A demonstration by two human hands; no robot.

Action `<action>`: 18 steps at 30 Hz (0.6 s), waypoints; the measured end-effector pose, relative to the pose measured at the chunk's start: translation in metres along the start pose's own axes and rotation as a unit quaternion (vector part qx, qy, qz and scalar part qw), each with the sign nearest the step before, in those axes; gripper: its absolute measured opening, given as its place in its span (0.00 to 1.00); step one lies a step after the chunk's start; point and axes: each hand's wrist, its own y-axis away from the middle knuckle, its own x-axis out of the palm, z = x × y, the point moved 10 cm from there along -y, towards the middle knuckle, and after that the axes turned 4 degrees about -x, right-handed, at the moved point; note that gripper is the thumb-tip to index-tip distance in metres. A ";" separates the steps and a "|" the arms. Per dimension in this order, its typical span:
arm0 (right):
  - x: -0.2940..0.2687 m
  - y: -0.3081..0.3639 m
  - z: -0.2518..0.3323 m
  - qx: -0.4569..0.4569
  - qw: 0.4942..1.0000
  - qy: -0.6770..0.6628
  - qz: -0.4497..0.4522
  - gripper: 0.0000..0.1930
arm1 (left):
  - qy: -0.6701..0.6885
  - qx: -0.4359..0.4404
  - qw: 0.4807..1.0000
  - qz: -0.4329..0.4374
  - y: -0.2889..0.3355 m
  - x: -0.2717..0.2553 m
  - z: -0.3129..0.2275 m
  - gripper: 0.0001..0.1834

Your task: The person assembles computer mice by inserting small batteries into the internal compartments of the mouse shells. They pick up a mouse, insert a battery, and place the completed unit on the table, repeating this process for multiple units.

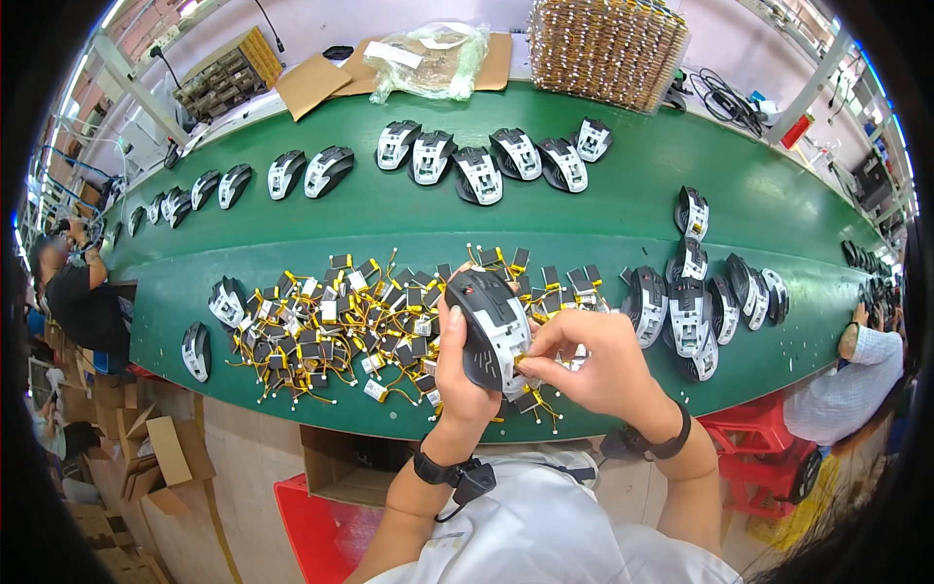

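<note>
My left hand (457,380) is closed around a partly assembled computer mouse (491,326) with a black shell and a white inner frame, raised above the green bench. The thumb and fingers of my right hand (589,360) are pinched together at the lower right edge of the white frame. What they pinch is too small to make out, though a bit of yellow shows there. Beneath both hands spreads a loose heap of small battery packs (321,336), dark and silver with yellow tape and thin wires ending in white plugs. Part of the heap is hidden by the mouse and my hands.
More mice stand in a cluster (689,316) right of the heap and in a row (477,175) across the green bench (584,219). Behind lie a plastic bag (433,58), cardboard and a stack of trays (605,54). A co-worker (83,287) is far left, another (846,375) far right.
</note>
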 end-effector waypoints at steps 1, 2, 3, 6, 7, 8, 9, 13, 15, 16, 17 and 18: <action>0.002 -0.001 -0.006 0.033 0.999 -0.029 0.016 0.08 | -0.010 0.002 1.000 0.003 0.000 0.000 0.000 0.27; 0.004 0.000 -0.011 0.067 0.996 -0.056 0.029 0.08 | -0.019 0.003 1.000 0.008 0.000 0.001 0.000 0.27; 0.009 0.007 -0.015 0.094 0.992 -0.083 0.028 0.07 | -0.002 -0.019 1.000 0.013 -0.002 0.002 0.003 0.27; 0.015 0.016 -0.008 0.078 0.993 -0.083 -0.003 0.08 | 0.041 -0.064 0.997 0.020 -0.005 -0.004 0.010 0.27; 0.013 0.018 0.002 0.055 0.992 -0.116 -0.007 0.10 | 0.068 -0.063 0.995 0.027 -0.007 -0.008 0.010 0.27; 0.013 0.019 0.007 0.032 0.994 -0.104 -0.013 0.10 | 0.097 -0.057 0.993 0.032 -0.009 -0.011 0.007 0.26; 0.012 0.020 0.011 0.009 0.996 -0.091 -0.018 0.10 | 0.090 -0.051 0.994 0.031 -0.008 -0.010 0.004 0.26; 0.006 0.025 0.007 0.000 0.997 -0.046 -0.062 0.10 | 0.064 -0.043 0.996 0.043 -0.006 -0.003 0.001 0.26; 0.002 0.027 0.006 0.000 0.996 -0.014 -0.092 0.10 | 0.070 -0.041 0.996 0.037 -0.004 -0.002 0.000 0.26; 0.002 0.026 0.012 -0.038 0.993 0.006 -0.111 0.11 | 0.074 -0.040 0.996 0.034 -0.004 -0.001 0.000 0.26; 0.003 0.024 0.017 -0.076 0.989 0.026 -0.128 0.11 | 0.074 -0.030 0.996 0.030 -0.003 -0.001 0.000 0.26; 0.004 0.024 0.024 -0.113 0.982 0.045 -0.145 0.11 | 0.074 -0.020 0.997 0.027 -0.003 -0.001 0.000 0.26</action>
